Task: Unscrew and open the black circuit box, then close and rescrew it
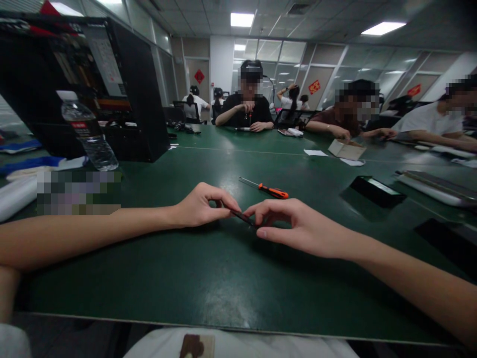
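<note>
A thin, dark, flat piece sits low over the green table, between my two hands. Its left end is pinched between the thumb and fingers of my left hand. My right hand has its fingers curled around the other end, with the thumb close below. What exactly the piece is cannot be made out, and fingertips cover both its ends. Just beyond my hands lies a screwdriver with an orange and black handle, its shaft pointing left.
At left stand an opened black computer case and a water bottle. A black box and a laptop-like slab lie at right. Across the green table, people work near a small cardboard box.
</note>
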`<state>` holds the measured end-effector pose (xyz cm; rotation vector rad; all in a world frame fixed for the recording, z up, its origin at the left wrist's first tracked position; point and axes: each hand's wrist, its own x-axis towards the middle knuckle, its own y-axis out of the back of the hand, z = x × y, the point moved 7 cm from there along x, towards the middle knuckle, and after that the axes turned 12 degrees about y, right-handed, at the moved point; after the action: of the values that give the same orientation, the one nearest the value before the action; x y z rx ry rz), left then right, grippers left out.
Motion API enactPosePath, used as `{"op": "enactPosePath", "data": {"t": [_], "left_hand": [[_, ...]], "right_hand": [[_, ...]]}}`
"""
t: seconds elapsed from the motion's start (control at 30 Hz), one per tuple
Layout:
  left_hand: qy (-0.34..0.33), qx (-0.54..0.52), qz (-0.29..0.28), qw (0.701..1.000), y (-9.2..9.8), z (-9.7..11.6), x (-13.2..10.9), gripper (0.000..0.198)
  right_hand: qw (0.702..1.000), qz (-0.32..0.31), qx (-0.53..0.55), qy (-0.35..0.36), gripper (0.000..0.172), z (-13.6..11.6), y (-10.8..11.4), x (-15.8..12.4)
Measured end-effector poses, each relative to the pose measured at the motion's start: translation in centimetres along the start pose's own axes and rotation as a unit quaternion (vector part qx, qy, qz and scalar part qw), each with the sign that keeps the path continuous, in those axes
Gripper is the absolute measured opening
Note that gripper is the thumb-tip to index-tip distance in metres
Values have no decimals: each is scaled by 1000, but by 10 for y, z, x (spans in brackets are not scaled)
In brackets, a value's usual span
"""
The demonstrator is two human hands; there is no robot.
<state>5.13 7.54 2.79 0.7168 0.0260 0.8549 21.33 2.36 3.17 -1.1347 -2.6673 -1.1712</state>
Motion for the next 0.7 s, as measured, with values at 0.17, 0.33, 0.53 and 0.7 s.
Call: {"op": "enactPosePath", "data": {"t": [0.17, 0.33, 0.53, 0.7], "left_hand": [[69, -1, 15, 998, 0, -9, 6, 38], [117, -33, 2, 993, -2, -19, 10, 30], [107, -5, -21, 994, -4, -17, 9, 23], [104, 4, -16, 994, -4, -15, 10, 21]], "right_hand": [[985, -15, -172, -14, 26, 17, 42, -2], [835, 42, -494, -240, 33, 72, 172, -50], [728, 34, -479, -490, 32, 147, 273, -144], [757, 29, -427, -494, 29, 154, 276, -156]]}}
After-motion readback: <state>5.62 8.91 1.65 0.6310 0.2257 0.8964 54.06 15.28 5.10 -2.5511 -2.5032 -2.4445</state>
